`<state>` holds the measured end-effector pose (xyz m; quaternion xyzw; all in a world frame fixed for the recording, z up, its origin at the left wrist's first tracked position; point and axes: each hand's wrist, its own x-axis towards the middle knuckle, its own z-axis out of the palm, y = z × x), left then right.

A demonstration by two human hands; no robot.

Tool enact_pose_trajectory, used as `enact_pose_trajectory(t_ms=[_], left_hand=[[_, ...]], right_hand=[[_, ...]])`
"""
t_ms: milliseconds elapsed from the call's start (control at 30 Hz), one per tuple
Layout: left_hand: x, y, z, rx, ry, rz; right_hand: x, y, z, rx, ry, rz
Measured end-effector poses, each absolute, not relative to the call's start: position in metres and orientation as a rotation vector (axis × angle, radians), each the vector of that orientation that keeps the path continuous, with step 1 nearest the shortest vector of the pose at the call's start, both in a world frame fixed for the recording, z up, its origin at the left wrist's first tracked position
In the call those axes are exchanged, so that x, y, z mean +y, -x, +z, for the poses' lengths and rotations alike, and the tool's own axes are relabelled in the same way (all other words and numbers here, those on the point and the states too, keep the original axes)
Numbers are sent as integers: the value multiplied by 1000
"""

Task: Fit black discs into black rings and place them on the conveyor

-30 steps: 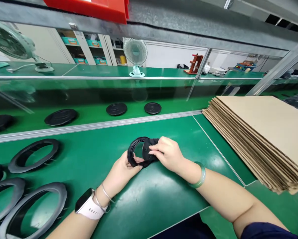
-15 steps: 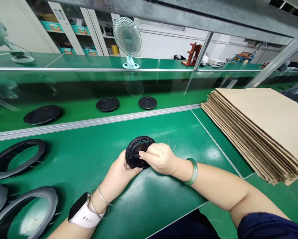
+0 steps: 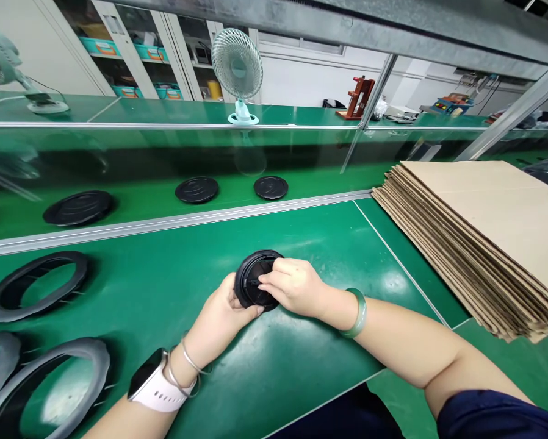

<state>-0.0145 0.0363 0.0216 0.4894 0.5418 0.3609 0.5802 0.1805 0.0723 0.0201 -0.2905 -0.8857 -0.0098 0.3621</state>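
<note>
In the head view, my left hand grips a round black plastic cover by its left and lower rim. The cover is tilted, so its ridged inner face shows. My right hand is closed in a pinch against the middle of that face, where a small raised part meets the fingertips. The right fingers hide the cover's right portion. Both hands are a little above the green tabletop.
Large black rings lie at left. Flat black discs rest on the green strip behind the metal rail. A stack of cardboard sheets fills the right side. A fan stands on the shelf behind.
My right thumb and fingertips have shifted slightly on the cover's face, and the pinch looks tighter. My left hand keeps its hold. The whole view has moved a little.
</note>
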Motion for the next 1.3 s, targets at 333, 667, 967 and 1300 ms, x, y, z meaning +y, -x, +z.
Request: enact_pose_trajectory(t_ms=[333, 667, 967, 1300], left_hand=[[38, 18, 19, 1343, -1205, 820], [37, 19, 14, 1350, -1251, 828], [40, 19, 18, 1323, -1213, 922], [38, 22, 8, 1420, -1413, 836]], right_hand=[[63, -173, 23, -2326, 878, 17], [60, -169, 21, -2365, 923, -52], [84, -176, 18, -1789, 1210, 681], [88, -166, 13, -1455, 1275, 1010]])
